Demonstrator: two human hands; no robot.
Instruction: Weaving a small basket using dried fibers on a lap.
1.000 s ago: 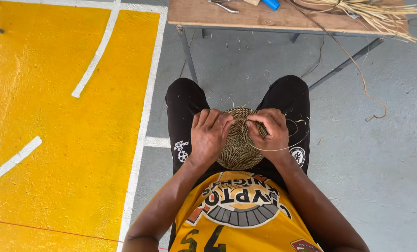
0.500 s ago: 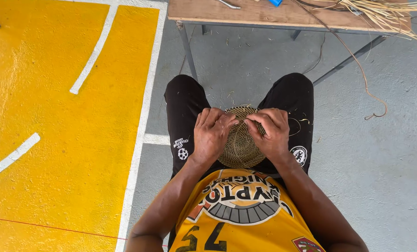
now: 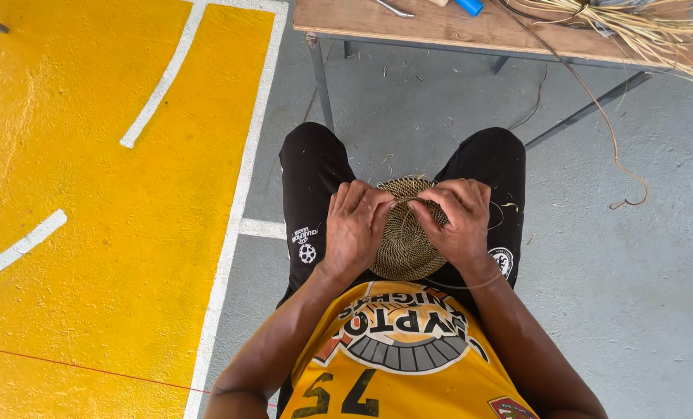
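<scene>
Sitting with knees apart, the person holds a round, flat, coiled mat woven from tan straw (image 3: 403, 240) on the lap, between the black shorts (image 3: 315, 186). The left hand (image 3: 356, 226) lies over the left side of the mat, its fingers (image 3: 362, 203) curled down on the top rim. The right hand (image 3: 456, 217) covers the right side, and its fingers (image 3: 438, 194) are pinched shut on a thin tan straw strand (image 3: 408, 200) at the rim. The two hands almost meet there. It looks like the strand goes into the rim, but it is too small to be sure.

To do this stitch well, the left hand should keep the mat still and flat while the right hand pulls the strand snug, not too hard, so the coil stays even.

Farther off stands a brown wooden tabletop (image 3: 439, 27) with a bunch of loose pale straw (image 3: 641, 27) on it. One long strand (image 3: 602, 116) hangs down to the grey floor (image 3: 633, 310).
</scene>
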